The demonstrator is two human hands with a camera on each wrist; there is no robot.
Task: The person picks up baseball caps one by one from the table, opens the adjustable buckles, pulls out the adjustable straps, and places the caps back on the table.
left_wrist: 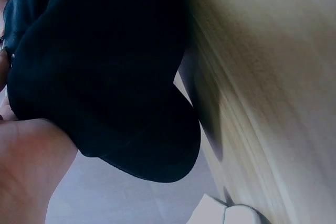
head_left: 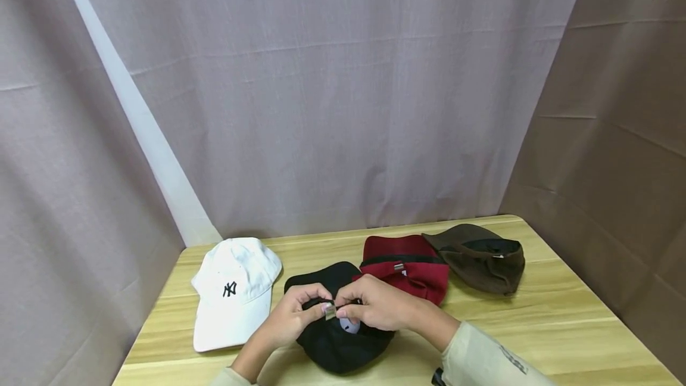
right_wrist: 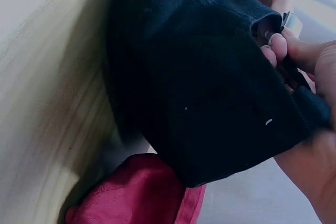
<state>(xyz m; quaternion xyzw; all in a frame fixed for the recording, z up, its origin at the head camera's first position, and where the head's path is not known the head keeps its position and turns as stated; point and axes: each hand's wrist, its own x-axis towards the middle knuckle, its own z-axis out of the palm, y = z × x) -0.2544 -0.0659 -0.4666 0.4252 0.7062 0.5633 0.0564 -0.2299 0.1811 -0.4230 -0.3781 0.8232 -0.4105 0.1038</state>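
Note:
A black baseball cap (head_left: 343, 353) is held over the front middle of the wooden table, its back strap facing up. At the strap's metal buckle (head_left: 330, 313), my left hand (head_left: 289, 317) pinches with thumb and forefinger. Just to the right, the thumb and fingers of my right hand (head_left: 382, 305) pinch the black strap. The right wrist view shows the cap's dark crown (right_wrist: 194, 87), with fingertips through the back opening and the strap (right_wrist: 296, 74) by the thumb. Cap fabric (left_wrist: 115, 72) hides most of the left fingers in the left wrist view.
To the left lies a white cap (head_left: 236, 279) with a dark logo. A red cap (head_left: 423, 282) sits right behind the black one, overlapped by a brown cap (head_left: 482, 267) farther right. Grey curtains (head_left: 321, 136) hang behind the table (head_left: 563, 314).

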